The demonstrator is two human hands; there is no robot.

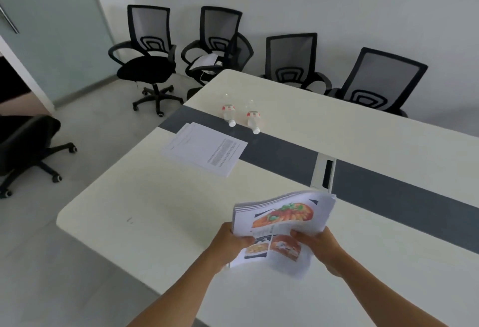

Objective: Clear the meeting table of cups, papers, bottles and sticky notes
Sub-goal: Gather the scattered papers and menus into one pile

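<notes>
Both hands hold a stack of papers with food pictures (282, 225) low in the middle of the frame, above the surface (155, 210). The left hand (228, 245) and right hand (320, 245) have fingers pinching its edges. More papers (204, 149) and two bottles (229, 114) (252, 119) lie higher up.

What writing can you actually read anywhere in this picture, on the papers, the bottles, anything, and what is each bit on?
No text here is legible.
Held stack of papers: food photos with small captions, too blurred to read.
Sheets lying on the table: blocks of printed text, too small to read.
Two lying bottles: red and white labels, print unreadable.
Small dark mark on the table: too small to tell.
</notes>
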